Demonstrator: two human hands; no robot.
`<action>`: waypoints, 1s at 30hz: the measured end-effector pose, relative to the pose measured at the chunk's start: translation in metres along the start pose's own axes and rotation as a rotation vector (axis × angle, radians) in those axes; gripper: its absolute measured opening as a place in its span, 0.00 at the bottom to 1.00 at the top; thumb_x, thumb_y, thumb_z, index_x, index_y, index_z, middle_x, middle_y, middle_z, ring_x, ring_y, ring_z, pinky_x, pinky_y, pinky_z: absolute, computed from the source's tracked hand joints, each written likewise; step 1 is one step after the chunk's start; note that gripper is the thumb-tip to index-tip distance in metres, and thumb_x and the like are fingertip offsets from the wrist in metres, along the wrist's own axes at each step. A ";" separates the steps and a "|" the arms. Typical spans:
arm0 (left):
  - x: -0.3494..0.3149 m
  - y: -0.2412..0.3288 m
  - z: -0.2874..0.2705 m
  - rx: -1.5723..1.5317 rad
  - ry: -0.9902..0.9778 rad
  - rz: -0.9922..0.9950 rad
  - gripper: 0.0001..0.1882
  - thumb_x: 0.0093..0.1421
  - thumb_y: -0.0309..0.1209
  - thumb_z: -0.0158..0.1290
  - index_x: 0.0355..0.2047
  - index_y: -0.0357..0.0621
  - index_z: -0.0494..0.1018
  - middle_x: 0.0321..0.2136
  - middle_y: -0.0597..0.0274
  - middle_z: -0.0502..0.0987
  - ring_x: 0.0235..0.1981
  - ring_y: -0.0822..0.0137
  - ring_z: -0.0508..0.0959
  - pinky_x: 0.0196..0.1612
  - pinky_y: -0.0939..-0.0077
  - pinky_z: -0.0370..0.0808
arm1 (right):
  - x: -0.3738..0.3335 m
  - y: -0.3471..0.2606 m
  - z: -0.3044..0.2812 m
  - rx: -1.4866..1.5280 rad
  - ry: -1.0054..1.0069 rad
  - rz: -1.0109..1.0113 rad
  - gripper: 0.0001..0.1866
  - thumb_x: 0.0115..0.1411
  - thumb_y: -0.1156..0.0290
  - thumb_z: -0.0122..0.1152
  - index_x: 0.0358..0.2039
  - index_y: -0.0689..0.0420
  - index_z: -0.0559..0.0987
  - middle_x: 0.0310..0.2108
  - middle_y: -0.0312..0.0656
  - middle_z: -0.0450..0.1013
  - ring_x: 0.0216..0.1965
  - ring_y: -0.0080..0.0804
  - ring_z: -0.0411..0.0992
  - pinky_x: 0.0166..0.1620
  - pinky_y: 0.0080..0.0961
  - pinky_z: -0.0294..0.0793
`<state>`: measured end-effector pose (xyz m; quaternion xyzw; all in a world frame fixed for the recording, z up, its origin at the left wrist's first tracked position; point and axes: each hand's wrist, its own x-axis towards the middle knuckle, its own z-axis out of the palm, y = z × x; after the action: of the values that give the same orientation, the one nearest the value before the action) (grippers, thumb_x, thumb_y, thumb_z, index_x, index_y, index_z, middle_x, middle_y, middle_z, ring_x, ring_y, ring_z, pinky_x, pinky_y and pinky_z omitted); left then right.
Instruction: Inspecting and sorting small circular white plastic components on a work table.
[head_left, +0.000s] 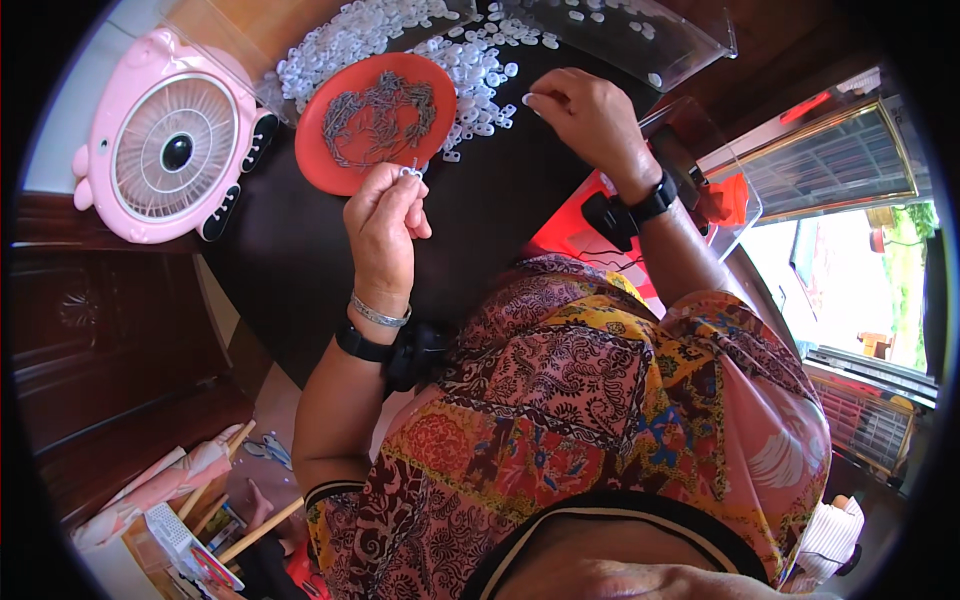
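Observation:
My left hand (388,220) is closed in a pinch near the front edge of a red plate (312,160). Between its thumb and finger sits a small white plastic piece (410,172) with a thin metal bit sticking up. A heap of small grey metal pins (385,112) is spread over the plate. Off to the right, above the dark table, my right hand (590,115) has its fingers curled together. Something pale shows at its thumb tip; whether it is a white piece or the nail I cannot tell.
Behind the plate lies a large pile of white plastic pieces (350,40), with a clear plastic bin (690,40) at the back right. A pink fan (178,150) stands at the left. Red plastic (570,225) shows by my right forearm. The dark table (290,270) spreads below.

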<state>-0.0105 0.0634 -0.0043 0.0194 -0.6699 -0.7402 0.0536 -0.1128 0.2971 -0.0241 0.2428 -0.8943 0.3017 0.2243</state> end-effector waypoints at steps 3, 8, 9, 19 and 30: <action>0.000 -0.001 0.000 0.002 0.003 -0.005 0.09 0.59 0.28 0.45 0.24 0.37 0.70 0.14 0.68 0.64 0.14 0.77 0.64 0.18 0.84 0.62 | -0.004 0.004 0.002 -0.077 -0.072 0.025 0.11 0.53 0.63 0.60 0.31 0.57 0.79 0.28 0.42 0.74 0.29 0.38 0.74 0.32 0.29 0.72; -0.001 -0.002 0.000 -0.016 0.002 0.004 0.09 0.59 0.27 0.45 0.24 0.37 0.69 0.13 0.68 0.63 0.14 0.76 0.64 0.18 0.84 0.61 | -0.004 0.007 0.017 -0.147 -0.067 -0.032 0.11 0.53 0.62 0.59 0.31 0.56 0.78 0.28 0.42 0.73 0.31 0.41 0.73 0.34 0.34 0.71; -0.001 -0.003 0.000 -0.013 0.004 0.007 0.09 0.59 0.27 0.45 0.24 0.37 0.69 0.13 0.68 0.63 0.14 0.76 0.64 0.18 0.84 0.61 | -0.002 0.007 0.019 -0.174 -0.108 -0.022 0.11 0.53 0.62 0.59 0.31 0.56 0.78 0.28 0.42 0.73 0.31 0.41 0.73 0.34 0.34 0.72; -0.005 0.000 0.003 -0.031 -0.014 0.010 0.09 0.60 0.28 0.44 0.24 0.37 0.69 0.16 0.66 0.66 0.16 0.75 0.66 0.21 0.84 0.63 | 0.011 -0.017 0.018 0.455 -0.218 0.048 0.09 0.57 0.68 0.60 0.33 0.61 0.76 0.22 0.36 0.72 0.24 0.21 0.70 0.30 0.20 0.70; -0.004 0.000 0.004 -0.099 -0.060 0.113 0.09 0.61 0.29 0.42 0.27 0.37 0.68 0.19 0.63 0.70 0.19 0.72 0.71 0.25 0.82 0.67 | 0.003 -0.067 0.041 1.317 -0.590 0.215 0.09 0.61 0.70 0.55 0.39 0.61 0.77 0.29 0.32 0.74 0.30 0.15 0.69 0.35 0.14 0.70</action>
<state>-0.0070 0.0682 -0.0040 -0.0434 -0.6339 -0.7684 0.0762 -0.0875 0.2230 -0.0226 0.3095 -0.5695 0.7194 -0.2497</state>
